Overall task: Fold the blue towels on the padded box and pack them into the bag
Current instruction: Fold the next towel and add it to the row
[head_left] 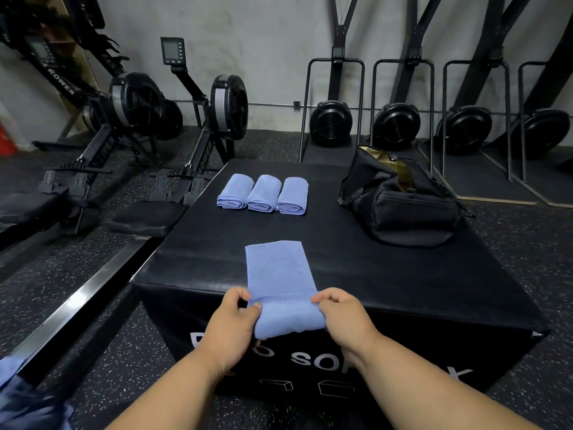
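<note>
**Rolling the fourth towel from its near end**

The padded box (356, 262) carries everything; its front edge lies just under the fingers. Far beyond the fingers and to the right, the black bag (400, 206) stands with its top open. Far beyond the fingers and a little to the left, three finished towels (262, 193) lie side by side, touching.

The flat towel (279, 268) stretches away from the fingers as a long strip, and its near end is turned over into a fold that hangs a little past the box edge. The left hand (232, 321) pinches the left side of this fold, and the right hand (344, 315) pinches the right side; the fingers of both are clamped on the cloth.

To do this step well, the person should probably keep both sides level, so the stitched hem stays straight, and turn the fold forward tightly, to match the three others.
</note>
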A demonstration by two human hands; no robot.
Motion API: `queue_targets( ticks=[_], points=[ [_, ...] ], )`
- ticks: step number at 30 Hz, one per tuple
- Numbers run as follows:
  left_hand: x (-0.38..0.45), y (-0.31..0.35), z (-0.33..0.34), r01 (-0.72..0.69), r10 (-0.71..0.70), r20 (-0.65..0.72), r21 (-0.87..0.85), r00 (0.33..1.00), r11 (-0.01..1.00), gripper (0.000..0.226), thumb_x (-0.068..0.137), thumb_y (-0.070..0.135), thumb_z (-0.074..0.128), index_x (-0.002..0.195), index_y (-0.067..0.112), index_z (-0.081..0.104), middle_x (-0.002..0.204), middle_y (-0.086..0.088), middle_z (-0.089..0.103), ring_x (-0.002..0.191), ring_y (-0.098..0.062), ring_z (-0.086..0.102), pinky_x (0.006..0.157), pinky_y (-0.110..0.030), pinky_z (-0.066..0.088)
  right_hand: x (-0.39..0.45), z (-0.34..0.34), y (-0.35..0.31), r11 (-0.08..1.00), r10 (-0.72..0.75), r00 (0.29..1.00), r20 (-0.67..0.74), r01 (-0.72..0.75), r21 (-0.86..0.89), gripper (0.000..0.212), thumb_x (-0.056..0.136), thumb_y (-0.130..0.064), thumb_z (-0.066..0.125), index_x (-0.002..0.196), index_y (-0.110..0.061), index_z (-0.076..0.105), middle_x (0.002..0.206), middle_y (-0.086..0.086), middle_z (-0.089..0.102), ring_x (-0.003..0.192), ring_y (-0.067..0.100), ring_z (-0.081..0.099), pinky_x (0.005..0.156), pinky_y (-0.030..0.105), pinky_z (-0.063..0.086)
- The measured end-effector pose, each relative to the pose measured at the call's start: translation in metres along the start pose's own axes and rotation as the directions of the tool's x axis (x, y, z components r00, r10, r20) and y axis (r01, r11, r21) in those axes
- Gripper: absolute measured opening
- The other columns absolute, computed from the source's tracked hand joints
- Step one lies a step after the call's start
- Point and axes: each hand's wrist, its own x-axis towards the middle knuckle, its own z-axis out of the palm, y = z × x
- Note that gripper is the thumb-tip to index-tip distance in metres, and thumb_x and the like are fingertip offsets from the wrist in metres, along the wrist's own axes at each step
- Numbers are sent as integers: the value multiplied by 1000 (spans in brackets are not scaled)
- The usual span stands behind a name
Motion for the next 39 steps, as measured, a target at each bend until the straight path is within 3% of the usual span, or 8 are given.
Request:
queue_targets(
  ticks=[7, 12, 15, 18, 26, 30, 34, 39],
  points=[
    [2, 4, -13, 42, -34, 122, -68, 992, 997, 8, 91, 17, 52, 94, 21, 58, 69, -21, 67, 60, -29, 55, 67, -45, 41, 7, -12, -13, 978, 103, 973, 205, -137, 160, 23, 87, -5, 68, 69, -11, 81, 89, 6, 67, 86, 25, 67, 76, 33, 54],
    [7, 0, -21, 77, -54, 164, -134, 985, 988, 39, 94, 3, 45, 109, 26, 72, 80, -23, 69, 65, -32, 58, 68, -44, 45, 5, -21, -9, 998, -27, 944, 330, 42, -38, 57, 89, 15, 44, 123, -20, 75, 108, -1, 80, 96, 8, 74, 87, 21, 56],
    [8, -1, -26, 22, -8, 164, -85, 986, 996, 56, 95, 4, 45, 127, 47, 61, 89, -27, 70, 68, -33, 61, 70, -46, 50, 8, -26, -2, 958, -118, 939, 323, 193, -210, 55, 89, 5, 55, 118, -38, 73, 89, 0, 77, 82, 20, 74, 80, 33, 59],
    [7, -2, -32, -72, 76, 184, -31, 980, 997, 60, 101, 7, 46, 135, 55, 55, 96, -26, 71, 73, -30, 61, 78, -50, 53, 10, -28, -1, 935, -166, 938, 304, 248, -254, 55, 87, 2, 59, 118, -42, 73, 102, 1, 76, 84, 27, 67, 83, 43, 56],
    [15, -17, -45, -207, 141, 300, 199, 943, 958, 80, 83, -2, 62, 139, 54, 57, 120, -8, 72, 99, -28, 68, 94, -40, 56, 7, -32, -10, 957, -179, 917, 355, 247, -155, 32, 97, -1, 66, 118, -22, 77, 112, -9, 79, 104, 8, 75, 92, 23, 58],
    [13, -10, -40, -300, 253, 198, 267, 947, 916, 58, 86, 4, 81, 127, 43, 67, 113, 15, 75, 108, -11, 71, 93, -18, 54, 11, -32, -10, 917, -221, 919, 327, 310, -251, 22, 96, -14, 72, 105, -31, 80, 118, -9, 65, 99, 7, 71, 90, 20, 56],
    [14, -5, -39, -402, 376, 144, 372, 915, 836, 29, 83, 14, 86, 96, 38, 76, 100, 17, 70, 99, -9, 68, 86, -17, 50, 13, -25, -12, 903, -283, 906, 315, 362, -230, 18, 96, -10, 71, 106, -24, 78, 127, -11, 59, 102, -3, 66, 89, 10, 47],
    [23, -1, -37, -349, 339, 85, 237, 937, 907, 6, 91, 23, 81, 94, 26, 77, 109, 12, 72, 102, -3, 68, 94, -27, 52, 22, -16, -21, 925, -196, 939, 283, 272, -263, 17, 102, -25, 63, 90, -17, 72, 78, -15, 67, 70, 3, 57, 72, 22, 46]
  ],
)
